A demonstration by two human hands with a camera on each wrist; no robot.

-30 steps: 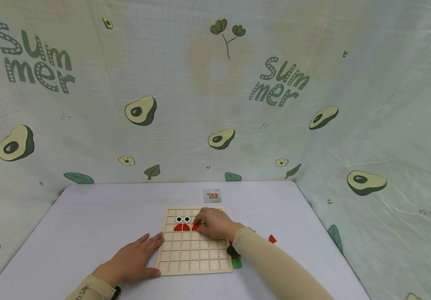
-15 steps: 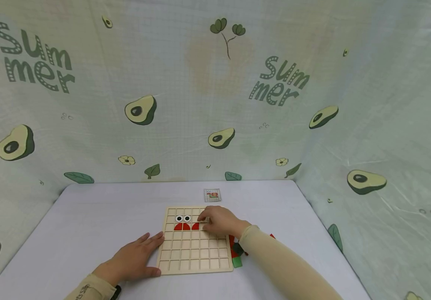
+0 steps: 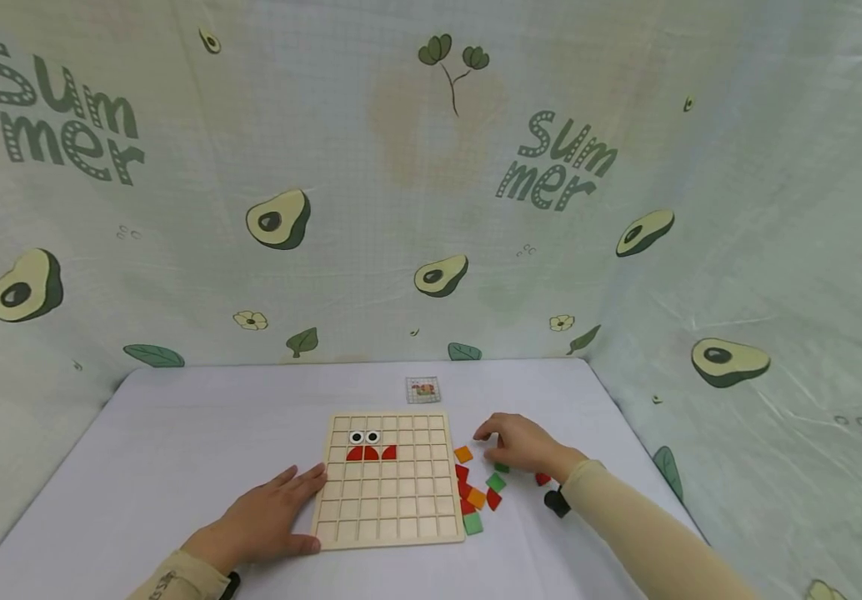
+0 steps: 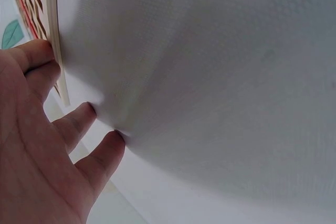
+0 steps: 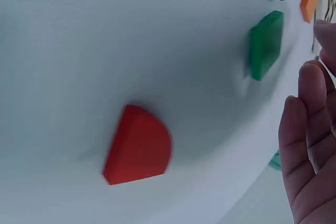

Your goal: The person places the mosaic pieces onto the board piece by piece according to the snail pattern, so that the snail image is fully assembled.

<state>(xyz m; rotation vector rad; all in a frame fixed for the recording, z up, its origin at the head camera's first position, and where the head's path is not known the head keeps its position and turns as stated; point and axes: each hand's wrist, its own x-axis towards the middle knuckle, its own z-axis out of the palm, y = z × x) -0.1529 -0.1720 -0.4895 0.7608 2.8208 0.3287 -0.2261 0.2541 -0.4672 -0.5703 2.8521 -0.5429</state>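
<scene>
- I see the left hand [image 3: 269, 517] laid flat, its fingers straight and spread, the thumb apart at the near left corner of the grid board [image 3: 408, 506]. I judge it is there to stop the board sliding.
- The board lies between the two hands, just beside the left fingertips. Beyond those fingers, in its far half, two eye tiles [image 3: 364, 437] sit above three red pieces [image 3: 370, 453]; the slots seem to be what keeps them in line.
- I find the right hand [image 3: 524, 443] off the board, fingers gently bent, thumb and forefinger apart, nothing visible between them.
- An orange tile [image 3: 463, 454] lies just past those fingertips, board side; a green tile [image 3: 496, 482] lies nearer me than the thumb. I take it the loose pieces are spread there to suit this hand's reach.
- A small printed card [image 3: 423, 390] sits beyond both hands' fingers, presumably where neither covers it.
- My left wrist view adds what the head view hides: two fingertips at the board's rim, two others pressing the cloth [image 4: 210, 103].
- My right wrist view shows whole a round-edged red piece [image 5: 139, 148], well apart from the fingers; it seems to be the one the head camera shows partly covered by the wrist.
</scene>
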